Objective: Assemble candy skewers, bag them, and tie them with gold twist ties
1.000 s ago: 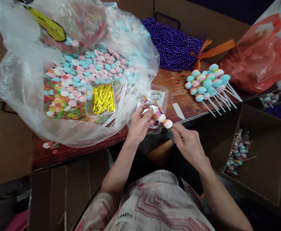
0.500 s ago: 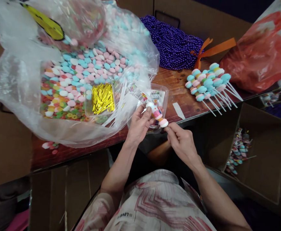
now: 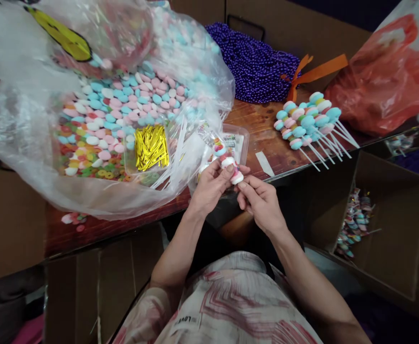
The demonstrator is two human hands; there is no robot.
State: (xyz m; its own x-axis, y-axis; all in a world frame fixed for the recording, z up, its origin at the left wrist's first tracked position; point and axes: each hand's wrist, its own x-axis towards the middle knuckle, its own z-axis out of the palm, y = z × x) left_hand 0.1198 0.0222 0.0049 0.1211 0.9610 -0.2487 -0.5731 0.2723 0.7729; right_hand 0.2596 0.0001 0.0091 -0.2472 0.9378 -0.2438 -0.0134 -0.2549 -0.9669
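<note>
Evidently the candy stack (image 3: 227, 163) is being handled between both hands: the left hand (image 3: 209, 187) holds its middle near the tub (image 3: 245, 145), the right hand (image 3: 263, 203) pinches its lower end, any stick hidden. Shifting it calls for light, even pressure.

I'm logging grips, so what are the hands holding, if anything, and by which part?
A candy skewer: the left hand grips it around the middle, the right hand pinches its near end.
</note>
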